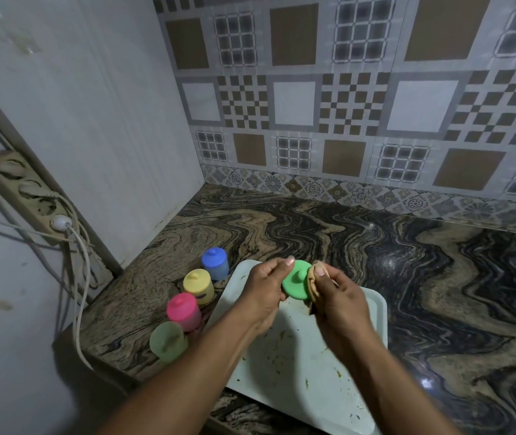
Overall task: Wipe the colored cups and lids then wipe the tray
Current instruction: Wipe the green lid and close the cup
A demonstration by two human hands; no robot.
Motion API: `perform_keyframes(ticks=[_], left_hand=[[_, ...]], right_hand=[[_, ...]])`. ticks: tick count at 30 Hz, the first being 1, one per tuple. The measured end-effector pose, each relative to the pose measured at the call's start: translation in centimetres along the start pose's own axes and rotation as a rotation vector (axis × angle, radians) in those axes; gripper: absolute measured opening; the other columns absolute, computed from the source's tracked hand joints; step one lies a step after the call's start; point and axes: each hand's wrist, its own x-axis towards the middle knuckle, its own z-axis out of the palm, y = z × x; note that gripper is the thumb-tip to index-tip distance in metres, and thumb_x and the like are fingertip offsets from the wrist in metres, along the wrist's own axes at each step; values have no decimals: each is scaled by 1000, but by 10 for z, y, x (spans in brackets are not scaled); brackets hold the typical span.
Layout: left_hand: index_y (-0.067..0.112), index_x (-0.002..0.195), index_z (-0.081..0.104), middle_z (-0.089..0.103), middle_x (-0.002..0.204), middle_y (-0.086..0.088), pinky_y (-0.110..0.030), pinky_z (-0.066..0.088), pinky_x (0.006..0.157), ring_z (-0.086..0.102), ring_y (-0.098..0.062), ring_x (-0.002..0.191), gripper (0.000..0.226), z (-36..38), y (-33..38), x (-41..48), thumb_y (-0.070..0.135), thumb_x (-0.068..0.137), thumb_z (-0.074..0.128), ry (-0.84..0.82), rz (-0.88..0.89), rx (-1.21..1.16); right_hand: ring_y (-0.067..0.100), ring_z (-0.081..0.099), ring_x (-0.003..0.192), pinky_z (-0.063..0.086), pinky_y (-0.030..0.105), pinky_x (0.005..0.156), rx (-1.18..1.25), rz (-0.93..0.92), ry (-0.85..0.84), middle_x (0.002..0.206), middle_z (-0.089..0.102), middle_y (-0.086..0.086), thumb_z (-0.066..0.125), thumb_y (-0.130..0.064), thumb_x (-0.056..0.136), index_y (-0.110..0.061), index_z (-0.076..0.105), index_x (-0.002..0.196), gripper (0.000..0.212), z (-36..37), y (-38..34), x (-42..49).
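The green lid (pixel 296 282) is up in the air above the far end of the tray (pixel 285 365). It is round and flat, and it is tipped up on its edge. Its top side, with the little knob in the middle, faces back at the person. Its flat face runs from up-left to down-right.

The left hand (pixel 266 291) holds the lid by its left rim. The thumb is on top and the fingers curl round the edge. The right hand (pixel 335 296) is closed on a small tan cloth (pixel 313 284) and presses it on the right edge of the lid. Both arms reach in from the bottom and the hands meet at the lid, with the wrists bent in a bit.

The tray is pale and lies flat on the counter (pixel 376 246), with its long side going away from the person. It has green bits and smears on it (mostly near the middle and the near end).

Four cups stand in a line just left of the tray. The blue cup (pixel 215 264) is the far one, then the yellow cup (pixel 198 286), then the pink cup (pixel 184 311). All three have lids on. The green cup (pixel 168 340) is the near one and its top is open.
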Motion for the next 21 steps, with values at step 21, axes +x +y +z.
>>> perform_keyframes(ticks=[21], left_hand=[[7,107,71,68,84,-6,-21,42,49,58,-12,69,26,-27,14,-12,29,98,59,-306,-187,121]], right_hand=[[28,52,72,40,31,57,-185,1,-226,88,60,25,86,-41,71,-5,71,106,53,-20,-24,-4]])
